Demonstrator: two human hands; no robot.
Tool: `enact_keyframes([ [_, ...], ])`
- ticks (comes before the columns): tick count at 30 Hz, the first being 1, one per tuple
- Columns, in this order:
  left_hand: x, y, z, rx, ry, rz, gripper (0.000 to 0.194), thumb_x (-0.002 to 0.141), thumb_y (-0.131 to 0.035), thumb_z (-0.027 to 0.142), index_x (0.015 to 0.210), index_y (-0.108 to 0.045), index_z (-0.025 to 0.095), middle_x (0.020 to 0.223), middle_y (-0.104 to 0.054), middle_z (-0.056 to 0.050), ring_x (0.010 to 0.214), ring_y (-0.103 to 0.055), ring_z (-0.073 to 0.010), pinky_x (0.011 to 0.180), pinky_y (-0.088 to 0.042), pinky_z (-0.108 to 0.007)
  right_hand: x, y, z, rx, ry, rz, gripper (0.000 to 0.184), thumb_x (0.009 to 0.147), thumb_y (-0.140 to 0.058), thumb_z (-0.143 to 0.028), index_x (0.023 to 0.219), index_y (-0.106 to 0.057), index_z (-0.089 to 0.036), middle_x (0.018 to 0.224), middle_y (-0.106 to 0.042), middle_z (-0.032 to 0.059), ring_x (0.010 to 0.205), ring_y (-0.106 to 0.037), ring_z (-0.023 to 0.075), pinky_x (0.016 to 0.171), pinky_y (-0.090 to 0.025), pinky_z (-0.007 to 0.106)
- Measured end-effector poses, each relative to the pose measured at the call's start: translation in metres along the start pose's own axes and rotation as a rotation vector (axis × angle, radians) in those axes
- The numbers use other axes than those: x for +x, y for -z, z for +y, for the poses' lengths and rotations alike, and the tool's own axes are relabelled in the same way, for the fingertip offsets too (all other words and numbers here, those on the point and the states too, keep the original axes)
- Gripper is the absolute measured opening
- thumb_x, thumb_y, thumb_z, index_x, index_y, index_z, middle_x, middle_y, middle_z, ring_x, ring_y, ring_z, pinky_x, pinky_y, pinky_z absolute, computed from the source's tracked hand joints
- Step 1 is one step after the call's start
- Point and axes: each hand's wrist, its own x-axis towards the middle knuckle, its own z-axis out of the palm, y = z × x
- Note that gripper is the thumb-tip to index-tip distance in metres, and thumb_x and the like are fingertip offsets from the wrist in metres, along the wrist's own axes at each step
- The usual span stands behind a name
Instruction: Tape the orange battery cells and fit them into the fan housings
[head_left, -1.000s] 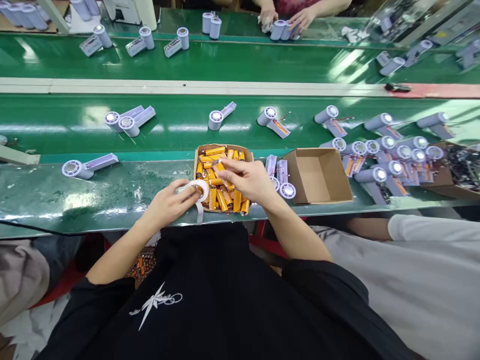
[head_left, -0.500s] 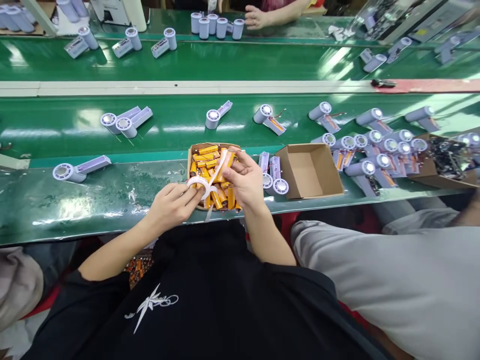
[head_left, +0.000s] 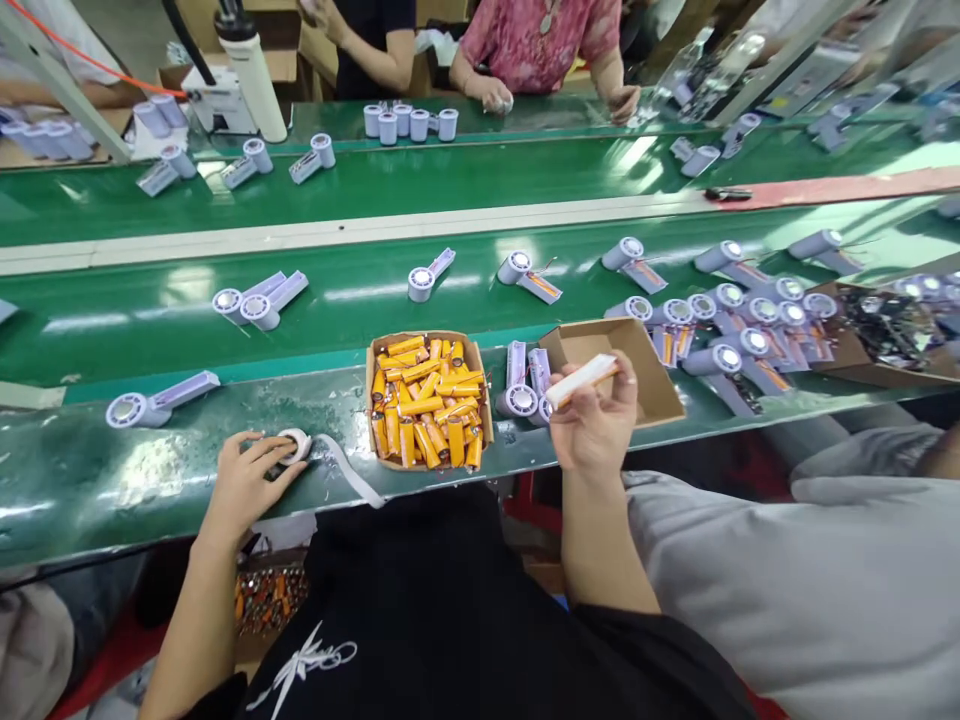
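On the left part of the bench, my left hand (head_left: pixel 251 480) has its fingers and thumb about a roll of white tape (head_left: pixel 295 446). A loose tail of that tape curls over the bench to the front edge. My right hand (head_left: pixel 598 425) is raised in front of an open cardboard box, pinching an orange battery (head_left: pixel 581 380) whose upper face is covered by a white strip. Between the hands sits a carton of orange batteries (head_left: pixel 489 440). Two lilac fan housings (head_left: pixel 517 400) stand between that carton and the box, partly behind my right hand.
The cardboard box (head_left: pixel 652 385) is beside many lilac fan units (head_left: pixel 724 358) clustered at right. More units lie on the green conveyor (head_left: pixel 337 310). Another housing (head_left: pixel 131 410) is at far left. People work across the belt, and a person in grey (head_left: pixel 750 560) sits at right.
My left hand has moved left with the tape roll, away from the battery carton. My right hand has carried the battery right, over to the cardboard box. The tape no longer joins the battery and roll.
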Motion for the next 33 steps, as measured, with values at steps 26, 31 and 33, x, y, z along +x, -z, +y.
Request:
enact_keyframes([
  [26,0.406,-0.213,0.071,-0.021,-0.290,-0.909,0.031,0.090,-0.074,0.053,0.112,-0.090,0.037,0.108,-0.088,-0.003,0.100,-0.077,-0.0236,0.084,-0.050,-0.031,0.038,-0.013,-0.006,-0.259,-0.059,-0.398,0.052,0.073,-0.106,-0.027,0.121,-0.085,-0.032,0.100,-0.091,0.0038,0.084,-0.089,0.0290,0.070,-0.077,0.037],
  [31,0.398,-0.221,0.092,0.049,-0.459,-0.856,0.024,0.082,-0.080,0.033,0.103,-0.090,0.036,0.103,-0.087,-0.005,0.105,-0.077,-0.0270,0.087,-0.051,-0.032,0.094,-0.037,-0.003,-0.313,-0.017,-0.393,0.057,0.070,-0.107,-0.031,0.121,-0.083,-0.030,0.100,-0.090,0.0017,0.095,-0.089,0.0278,0.081,-0.077,0.038],
  [33,0.396,-0.226,0.099,0.067,-0.512,-0.794,0.021,0.083,-0.077,0.025,0.097,-0.090,0.033,0.101,-0.086,-0.008,0.110,-0.078,-0.0285,0.091,-0.052,-0.034,0.117,-0.043,0.012,-0.337,-0.036,-0.412,0.058,0.069,-0.106,-0.035,0.122,-0.081,-0.028,0.100,-0.089,0.0024,0.095,-0.088,0.0270,0.082,-0.076,0.038],
])
